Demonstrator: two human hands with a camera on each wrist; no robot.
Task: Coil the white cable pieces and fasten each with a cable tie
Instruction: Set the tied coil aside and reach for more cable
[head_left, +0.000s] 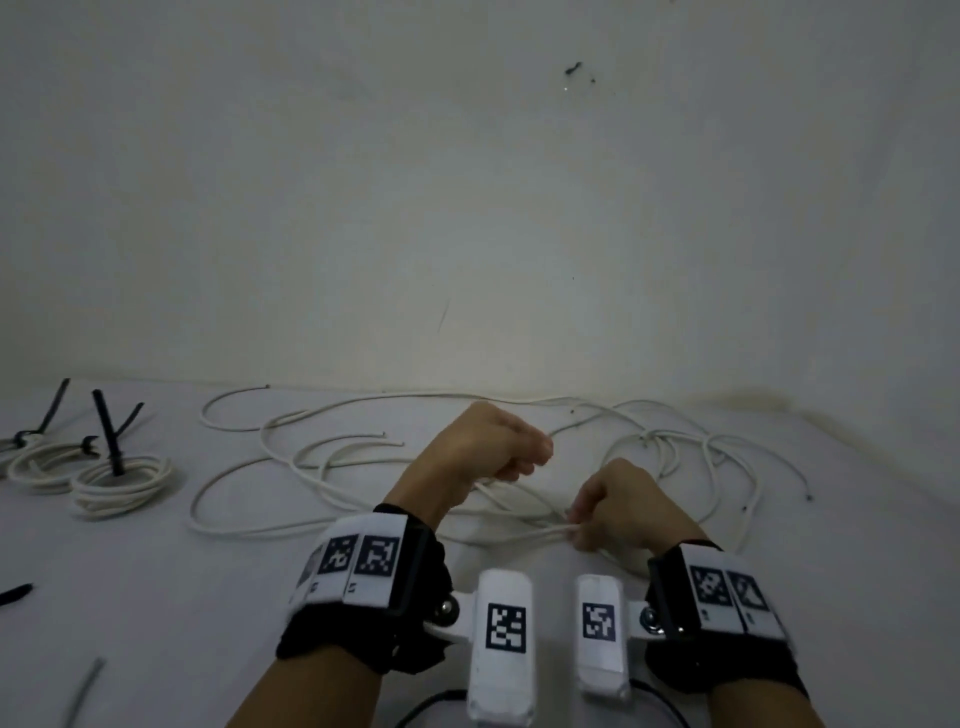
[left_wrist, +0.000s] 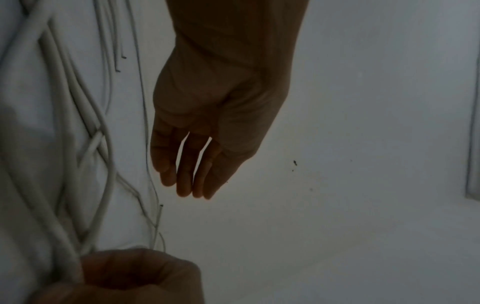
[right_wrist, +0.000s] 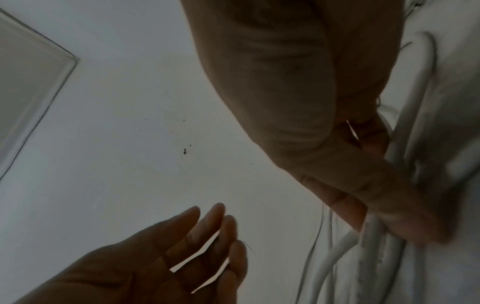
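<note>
- In the head view the right hand (head_left: 618, 506) pinched the gathered loops (head_left: 540, 532) of white cable near the counter's (head_left: 182, 597) front edge. Judging by the task, it was holding the turns together so they would not spring apart while more cable was added.
- The left hand (head_left: 483, 447) hovered just behind and to the left of that pinch. From above it looked curled, and no cable was visibly in it.
- The loose cable (head_left: 332, 457) sprawled across the middle and back of the counter, up to the wall (head_left: 467, 208). It was probably left within reach as stock still to be coiled.
- The tied coils (head_left: 122, 486) sat at the far left with black cable ties (head_left: 106, 436) standing up from them, seemingly set aside as finished. A spare tie (head_left: 15, 593) lay at the left edge.
- The left wrist view corrected the head view. The left hand (left_wrist: 221, 123) had its fingers (left_wrist: 184, 174) nearly straight, close together and holding nothing. The right hand (left_wrist: 130, 275) was closed around strands (left_wrist: 110, 191) at the bottom.
- The right wrist view showed the grip itself, which the head view hid. The right hand's fingers (right_wrist: 345, 207) and thumb wrapped several parallel turns (right_wrist: 374, 236). The left hand (right_wrist: 155, 257) was spread and empty, and I judged it ready to fetch the next length.
</note>
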